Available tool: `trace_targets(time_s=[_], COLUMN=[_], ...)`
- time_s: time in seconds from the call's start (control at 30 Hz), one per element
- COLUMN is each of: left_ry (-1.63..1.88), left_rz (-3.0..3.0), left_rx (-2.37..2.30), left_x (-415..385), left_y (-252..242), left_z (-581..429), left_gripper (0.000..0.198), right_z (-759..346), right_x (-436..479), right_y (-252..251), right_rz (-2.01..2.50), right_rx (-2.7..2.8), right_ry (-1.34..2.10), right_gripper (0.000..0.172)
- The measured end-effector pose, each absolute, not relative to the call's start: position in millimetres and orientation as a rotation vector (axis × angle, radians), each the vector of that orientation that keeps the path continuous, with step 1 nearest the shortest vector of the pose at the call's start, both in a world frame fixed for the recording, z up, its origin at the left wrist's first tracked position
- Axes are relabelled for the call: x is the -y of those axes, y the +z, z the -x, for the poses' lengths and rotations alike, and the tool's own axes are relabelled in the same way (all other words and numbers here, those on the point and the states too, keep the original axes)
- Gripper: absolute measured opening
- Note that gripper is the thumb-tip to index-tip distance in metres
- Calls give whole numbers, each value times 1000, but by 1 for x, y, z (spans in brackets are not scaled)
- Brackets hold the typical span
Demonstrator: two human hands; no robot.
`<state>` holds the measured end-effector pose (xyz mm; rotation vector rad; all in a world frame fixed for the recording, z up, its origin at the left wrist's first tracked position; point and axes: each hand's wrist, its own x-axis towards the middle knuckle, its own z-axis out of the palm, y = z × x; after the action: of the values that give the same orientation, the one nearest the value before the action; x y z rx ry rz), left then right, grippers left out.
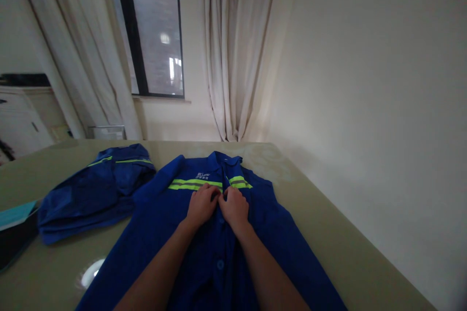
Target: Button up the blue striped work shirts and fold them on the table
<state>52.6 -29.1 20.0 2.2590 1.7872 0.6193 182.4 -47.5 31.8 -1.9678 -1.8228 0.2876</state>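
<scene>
A blue work jacket (153, 248) with yellow-green reflective bands lies spread out, front side up, its collar toward the far edge of the table. On its front placket, at chest height, my left hand (204, 204) and my right hand (234, 206) meet, fingers pinched on the jacket's front edge. What exactly is between the fingertips, cloth or a button, is hidden. Below the hands the placket runs down closed, with a button (220, 265) showing. Above them the front parts slightly toward the collar (219, 159).
Another blue garment (95, 194) with a reflective stripe lies folded at the left. Beside it a light-blue face mask (16, 215) rests on a dark flat object (18, 243). The table (299, 184) borders the wall at right; curtains (237, 58) hang behind.
</scene>
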Motion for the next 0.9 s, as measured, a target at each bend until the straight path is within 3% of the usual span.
trace_targets(time_s=[0.13,0.27,0.5,0.63,0.77,0.9], left_ry=[602,589,603,597,637,728], left_rz=[-2268,-2342,-2337,-2384,-2353,-2271], left_rx=[-1762,-1690,-1599,-1621,-1601,-1559], left_x=[26,28,28,29,28,25], left_y=[21,22,22,19,18,17], left_z=[-50,-46,-45,-49,-48,-46], left_gripper=[20,28,21,27,20,13], right_z=[-185,-191,-196,-192,-188,-187], right_x=[43,34,30,35,40,42], right_y=[25,19,13,16,20,21], right_rz=[1912,1803,1661,1625,1706,1685], right_rx=[1732,1453,1380,1511,1610,1572], right_ry=[315,371,384,450,445,368], right_gripper=[16,28,38,29,11,10])
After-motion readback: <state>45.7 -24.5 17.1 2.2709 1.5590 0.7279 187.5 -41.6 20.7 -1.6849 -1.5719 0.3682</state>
